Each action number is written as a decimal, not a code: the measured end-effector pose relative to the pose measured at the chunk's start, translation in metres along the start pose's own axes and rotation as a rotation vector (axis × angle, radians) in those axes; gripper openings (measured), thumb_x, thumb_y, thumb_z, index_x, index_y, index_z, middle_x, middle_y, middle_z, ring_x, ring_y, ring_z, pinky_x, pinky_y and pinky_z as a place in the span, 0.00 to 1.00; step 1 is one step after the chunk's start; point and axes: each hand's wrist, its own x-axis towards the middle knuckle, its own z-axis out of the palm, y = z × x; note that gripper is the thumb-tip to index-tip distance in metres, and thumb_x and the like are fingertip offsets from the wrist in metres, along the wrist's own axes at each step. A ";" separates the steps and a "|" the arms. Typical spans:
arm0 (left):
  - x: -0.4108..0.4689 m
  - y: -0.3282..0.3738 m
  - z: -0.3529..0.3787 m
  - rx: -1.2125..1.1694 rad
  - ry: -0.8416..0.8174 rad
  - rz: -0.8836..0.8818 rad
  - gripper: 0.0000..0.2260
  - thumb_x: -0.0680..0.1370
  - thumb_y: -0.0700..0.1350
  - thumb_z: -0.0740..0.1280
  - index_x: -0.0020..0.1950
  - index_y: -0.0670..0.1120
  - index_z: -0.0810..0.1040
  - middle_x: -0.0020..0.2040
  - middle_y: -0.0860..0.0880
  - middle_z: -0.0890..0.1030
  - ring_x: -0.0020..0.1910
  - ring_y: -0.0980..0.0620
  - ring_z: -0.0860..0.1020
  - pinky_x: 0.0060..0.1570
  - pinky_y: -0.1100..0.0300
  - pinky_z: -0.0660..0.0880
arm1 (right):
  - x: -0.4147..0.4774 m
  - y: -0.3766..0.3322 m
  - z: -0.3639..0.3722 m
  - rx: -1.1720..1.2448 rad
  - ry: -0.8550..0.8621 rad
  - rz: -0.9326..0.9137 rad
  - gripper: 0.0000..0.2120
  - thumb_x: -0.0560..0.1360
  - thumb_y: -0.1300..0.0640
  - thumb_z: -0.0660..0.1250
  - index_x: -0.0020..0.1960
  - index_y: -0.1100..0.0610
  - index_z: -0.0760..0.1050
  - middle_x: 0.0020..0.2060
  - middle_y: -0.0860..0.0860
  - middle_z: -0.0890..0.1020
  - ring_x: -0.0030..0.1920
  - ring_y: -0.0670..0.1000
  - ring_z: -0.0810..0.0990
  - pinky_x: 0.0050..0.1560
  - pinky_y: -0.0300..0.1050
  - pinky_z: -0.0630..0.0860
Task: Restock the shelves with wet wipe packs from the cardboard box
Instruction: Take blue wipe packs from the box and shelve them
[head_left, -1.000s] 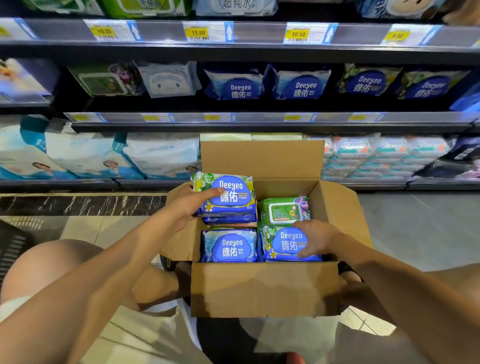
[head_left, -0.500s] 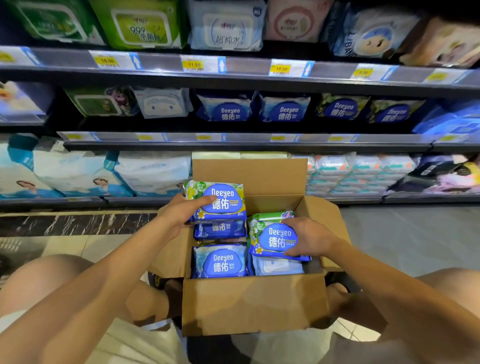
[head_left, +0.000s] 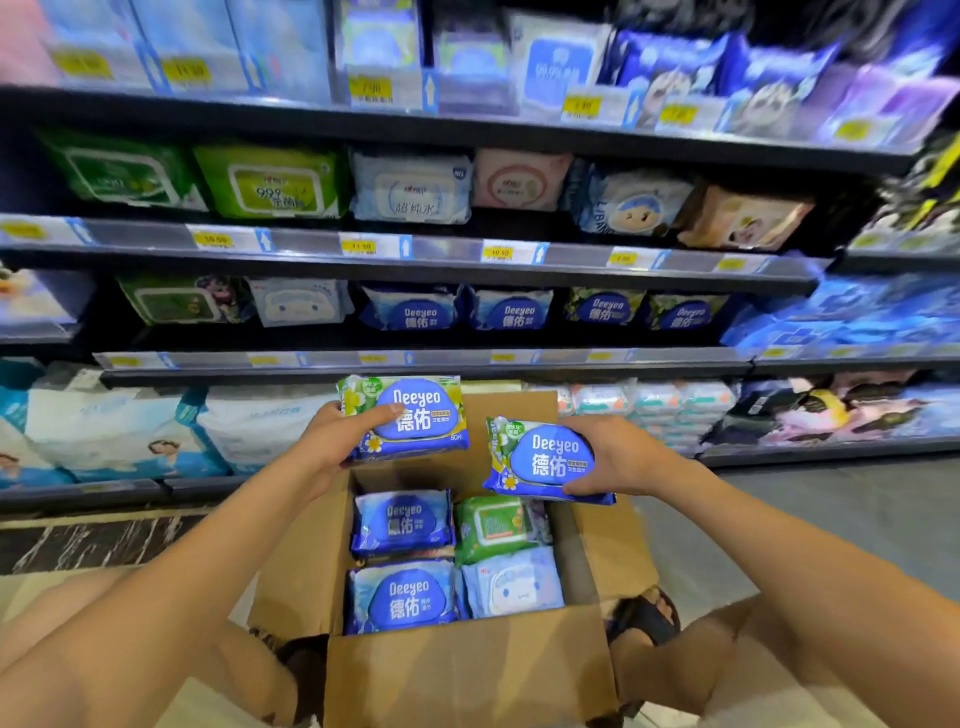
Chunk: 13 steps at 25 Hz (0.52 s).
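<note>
We hold one wet wipe pack in each of our hands, both lifted above the open cardboard box (head_left: 467, 670). Our left hand (head_left: 332, 441) grips the left pack (head_left: 410, 418) by its left end, thumb on top. This pack lies with its long side going left to right and its front label facing us, tipped a little. Our right hand (head_left: 615, 454) grips the right pack (head_left: 540, 460) by its right end. It also runs left to right, label toward us, and its left end tilts up a bit. The two packs are near each other but do not touch.

Inside the box we see four more packs lying flat. Two blue packs (head_left: 402, 522) sit on the left side, one behind the other. A green pack (head_left: 498, 525) sits at the back right, and a pale blue pack (head_left: 514, 587) with a cartoon face sits at the front right.

Behind the box stand the shelves (head_left: 415, 364), full of other packs with yellow price tags (head_left: 358, 245) along the edges. On the shelf just above the box, matching blue packs (head_left: 511, 312) stand in a row. The box's back flap (head_left: 514, 410) stands up between our hands and the lowest shelf. Our knees are on both sides of the box.
</note>
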 end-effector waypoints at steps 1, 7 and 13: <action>-0.001 0.009 0.003 0.003 -0.020 0.021 0.22 0.72 0.54 0.79 0.60 0.44 0.80 0.44 0.48 0.89 0.37 0.53 0.86 0.39 0.58 0.78 | -0.004 0.001 -0.013 -0.014 0.024 -0.001 0.36 0.62 0.38 0.78 0.66 0.46 0.73 0.54 0.45 0.82 0.51 0.50 0.80 0.45 0.44 0.78; -0.014 0.057 0.028 0.014 -0.108 0.124 0.24 0.72 0.55 0.79 0.62 0.44 0.81 0.47 0.46 0.89 0.45 0.47 0.87 0.48 0.52 0.82 | -0.030 0.004 -0.076 -0.090 0.138 -0.001 0.37 0.61 0.36 0.78 0.67 0.44 0.72 0.54 0.42 0.82 0.50 0.46 0.79 0.44 0.40 0.75; -0.027 0.080 0.056 0.017 -0.138 0.175 0.26 0.71 0.56 0.80 0.63 0.45 0.79 0.47 0.47 0.89 0.43 0.48 0.87 0.43 0.54 0.82 | -0.062 0.016 -0.116 -0.091 0.197 0.015 0.41 0.63 0.37 0.79 0.71 0.45 0.70 0.56 0.43 0.80 0.52 0.46 0.79 0.46 0.40 0.76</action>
